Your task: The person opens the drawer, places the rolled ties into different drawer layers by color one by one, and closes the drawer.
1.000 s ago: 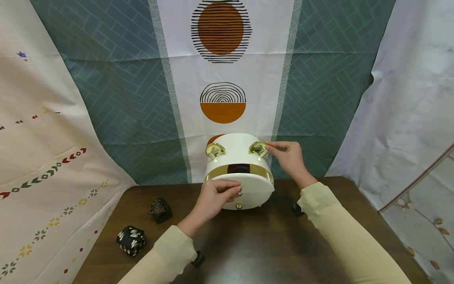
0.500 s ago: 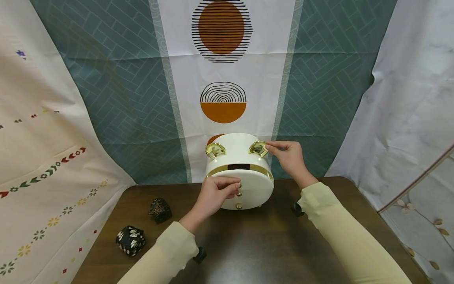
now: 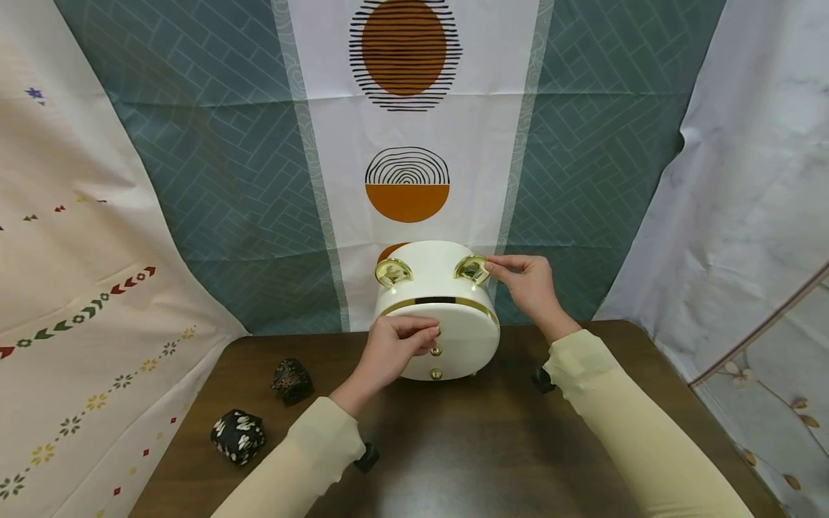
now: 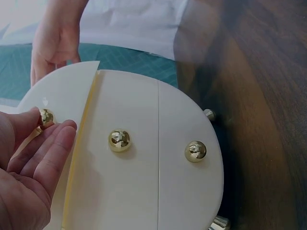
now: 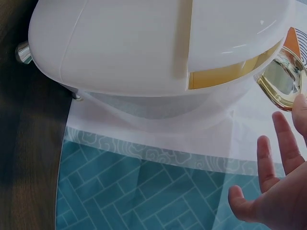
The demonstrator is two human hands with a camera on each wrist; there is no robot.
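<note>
- I work at a dark brown wooden table (image 3: 492, 446), hung round with cloth: a teal brick-pattern curtain (image 3: 227, 165) with a white strip of orange circles behind, a cream cloth with small flowers on my left, pale marbled sheeting on my right.
- The round cream box (image 3: 437, 316) with gold trim stands at the far edge of the table, its drawer front facing me.
- My left hand (image 3: 391, 352) pinches the top gold knob (image 4: 46, 117) of that drawer; the drawer stands slightly out.
- My right hand (image 3: 527, 284) holds the right gold ear (image 3: 471, 270) on top of the box, thumb and forefinger curled on it.
- Two small patterned black pouches (image 3: 238, 436) lie well apart from the box, on the left of the table.
- The left wrist view alone shows two more gold knobs below mine and the box's small metal feet.
- The right wrist view shows the gap at the drawer's edge, gold inside, and my other fingers spread loose.
</note>
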